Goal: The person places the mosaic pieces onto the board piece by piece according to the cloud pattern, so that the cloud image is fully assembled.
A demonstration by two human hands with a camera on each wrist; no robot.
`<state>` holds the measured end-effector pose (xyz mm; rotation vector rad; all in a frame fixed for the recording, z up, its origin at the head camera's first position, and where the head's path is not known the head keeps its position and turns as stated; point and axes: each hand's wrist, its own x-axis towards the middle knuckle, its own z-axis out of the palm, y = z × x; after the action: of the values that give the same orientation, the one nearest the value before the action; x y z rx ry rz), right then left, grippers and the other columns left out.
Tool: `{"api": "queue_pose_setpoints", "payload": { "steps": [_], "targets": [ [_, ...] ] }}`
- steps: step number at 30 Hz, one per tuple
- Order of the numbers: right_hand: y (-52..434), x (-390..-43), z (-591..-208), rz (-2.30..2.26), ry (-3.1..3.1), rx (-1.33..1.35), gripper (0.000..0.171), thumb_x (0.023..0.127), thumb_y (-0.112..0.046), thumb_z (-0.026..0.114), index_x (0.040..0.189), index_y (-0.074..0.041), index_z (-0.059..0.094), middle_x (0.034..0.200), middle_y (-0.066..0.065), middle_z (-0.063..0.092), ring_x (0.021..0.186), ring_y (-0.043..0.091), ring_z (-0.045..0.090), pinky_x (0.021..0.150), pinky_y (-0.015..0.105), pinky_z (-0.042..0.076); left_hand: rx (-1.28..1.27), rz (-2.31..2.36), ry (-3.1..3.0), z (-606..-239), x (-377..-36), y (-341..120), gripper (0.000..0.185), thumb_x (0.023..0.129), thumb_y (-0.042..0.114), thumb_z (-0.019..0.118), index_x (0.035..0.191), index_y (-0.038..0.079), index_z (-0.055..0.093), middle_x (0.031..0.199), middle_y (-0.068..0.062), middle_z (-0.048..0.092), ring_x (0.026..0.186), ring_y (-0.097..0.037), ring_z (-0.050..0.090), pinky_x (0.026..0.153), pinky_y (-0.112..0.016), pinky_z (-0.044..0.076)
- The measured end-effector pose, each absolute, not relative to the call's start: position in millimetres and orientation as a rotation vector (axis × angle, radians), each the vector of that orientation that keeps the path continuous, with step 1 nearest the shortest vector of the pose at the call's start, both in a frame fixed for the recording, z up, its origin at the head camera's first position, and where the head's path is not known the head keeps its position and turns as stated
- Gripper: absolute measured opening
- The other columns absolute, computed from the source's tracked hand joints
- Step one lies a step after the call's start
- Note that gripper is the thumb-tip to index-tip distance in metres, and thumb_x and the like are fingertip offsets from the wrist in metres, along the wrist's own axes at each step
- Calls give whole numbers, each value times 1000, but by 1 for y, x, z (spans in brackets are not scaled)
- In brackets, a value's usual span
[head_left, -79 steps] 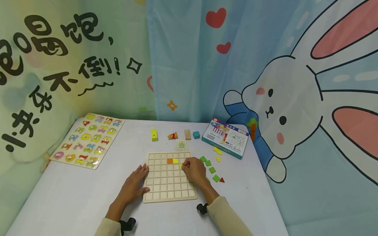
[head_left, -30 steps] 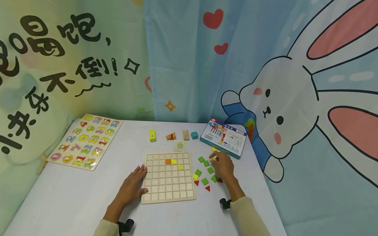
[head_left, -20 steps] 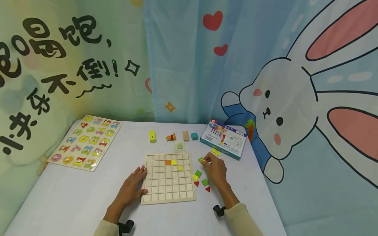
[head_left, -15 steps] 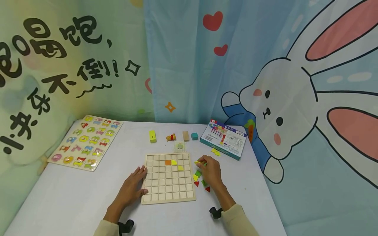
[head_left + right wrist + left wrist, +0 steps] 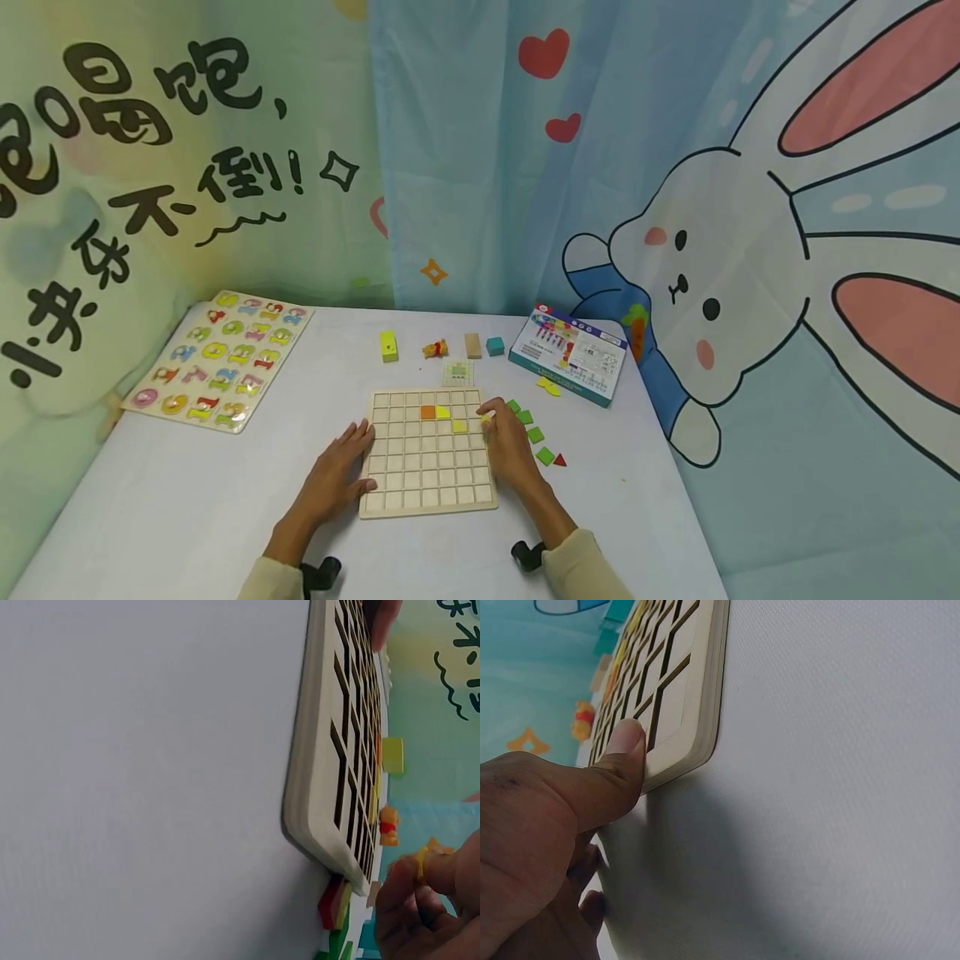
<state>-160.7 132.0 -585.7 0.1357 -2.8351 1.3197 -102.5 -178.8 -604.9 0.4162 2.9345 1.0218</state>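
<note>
A square wooden grid board (image 5: 428, 467) lies on the white table, with an orange tile (image 5: 427, 412) and two yellow tiles (image 5: 459, 426) in its upper cells. My left hand (image 5: 337, 473) rests along the board's left edge, thumb (image 5: 625, 739) on the rim near a corner, fingers fairly straight. Over the board's right edge, my right hand (image 5: 512, 446) pinches a small yellow piece (image 5: 421, 864) between thumb and finger. Its exact shape is mostly covered. Green tiles (image 5: 535, 434) and a red triangle (image 5: 560, 460) lie right of that hand, which hides other loose pieces.
Behind the board are a patterned card (image 5: 457, 372), a yellow block (image 5: 388, 346), a bear figure (image 5: 435, 348), a wooden block (image 5: 472, 346) and a teal block (image 5: 495, 346). A box (image 5: 570, 354) stands back right, yellow pieces (image 5: 548, 386) before it. A number puzzle board (image 5: 217, 358) lies left.
My right hand let go of a yellow tile on the board, moved right to the loose pieces, took another yellow piece and carried it left to the board's right edge. The left hand stayed put.
</note>
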Motion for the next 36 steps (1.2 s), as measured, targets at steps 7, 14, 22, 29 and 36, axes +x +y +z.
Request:
{"api": "queue_pose_setpoints", "payload": {
  "steps": [7, 14, 22, 29, 36],
  "targets": [
    [126, -156, -587, 1488, -2761, 134, 11, 100, -9, 72, 110, -10, 66, 84, 4, 78, 70, 12, 70, 65, 24, 54, 406, 1016, 2932, -603, -103, -179, 90, 82, 11, 89, 159, -2, 44, 167, -21, 41, 158, -46, 34, 128, -64, 30],
    [115, -157, -593, 1399, -2782, 19, 11, 91, -13, 84, 92, -16, 73, 83, -2, 71, 71, 9, 59, 61, 24, 48, 418, 1022, 2945, -604, -104, -179, 90, 81, 10, 89, 158, -4, 44, 167, -22, 42, 158, -47, 34, 127, -65, 31],
    [103, -161, -594, 1266, -2844, -138, 16, 89, -14, 86, 84, -16, 71, 69, -4, 63, 64, 10, 56, 57, 27, 43, 420, 1028, 2951, -604, -104, -178, 90, 81, 10, 90, 158, -4, 45, 166, -23, 42, 157, -47, 35, 127, -65, 31],
    [100, -159, -591, 1182, -2841, -93, 21, 85, -12, 89, 78, -15, 70, 66, -4, 59, 61, 11, 53, 53, 27, 40, 420, 1028, 2955, -604, -103, -177, 90, 80, 9, 90, 157, -4, 46, 166, -22, 43, 157, -47, 36, 127, -65, 32],
    [110, -158, -589, 1256, -2917, -60, 16, 84, -14, 90, 87, -14, 74, 77, -2, 66, 70, 12, 58, 62, 26, 44, 412, 1017, 2957, -604, -102, -177, 90, 80, 10, 90, 157, -4, 46, 166, -22, 43, 157, -47, 37, 127, -64, 32]
  ]
}}
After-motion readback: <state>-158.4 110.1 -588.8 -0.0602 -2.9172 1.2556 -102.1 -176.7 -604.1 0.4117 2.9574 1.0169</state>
